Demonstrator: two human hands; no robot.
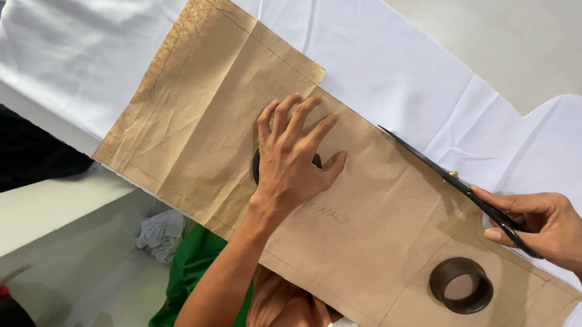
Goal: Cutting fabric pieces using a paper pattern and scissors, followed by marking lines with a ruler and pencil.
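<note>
Pattern: brown paper pattern (237,130) lies flat on white fabric (420,76).
Left hand (291,160): fingers spread, pressing the pattern over a dark ring weight (256,166).
Right hand (548,227): grips black scissors (446,175), blades along the pattern's edge.
Second ring weight (461,285): rests on the pattern near the right hand.

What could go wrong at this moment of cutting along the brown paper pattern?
1. The black scissors in the right hand run close to the brown paper pattern; they might nick its edge.
2. The white fabric is wrinkled, so the cut may wander.
3. Only the left hand and a dark ring weight hold the pattern; it could shift.
</note>
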